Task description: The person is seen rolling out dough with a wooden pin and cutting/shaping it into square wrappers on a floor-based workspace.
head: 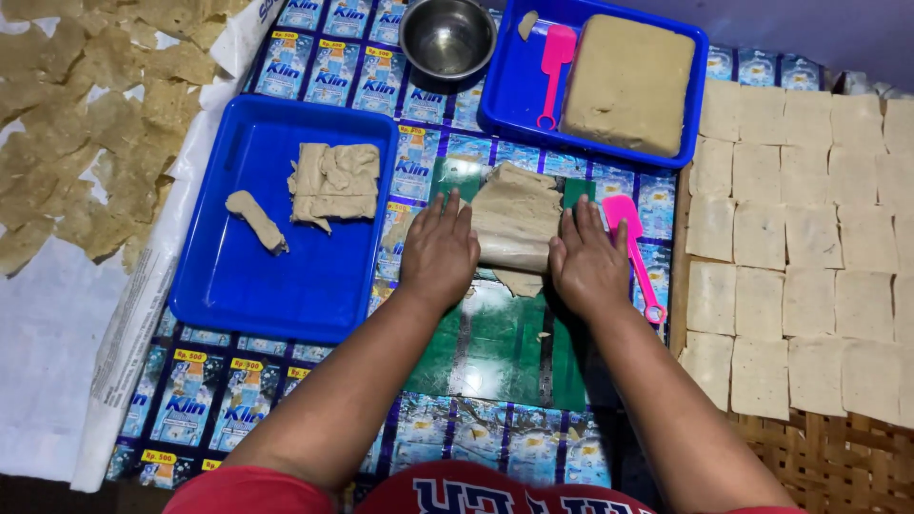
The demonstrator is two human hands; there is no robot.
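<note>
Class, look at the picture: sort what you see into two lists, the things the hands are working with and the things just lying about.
In use:
left hand
right hand
flat beige dough slab
green plastic sheet

Lying about:
pink plastic scraper
round steel bowl
thick beige dough block
blue rectangular tray
pale cut squares

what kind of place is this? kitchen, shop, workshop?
Probably a home food-making spot on the floor. Both hands, left hand and right hand, press a dough slab; cut squares lie on a woven mat; blue trays hold more dough.
</note>
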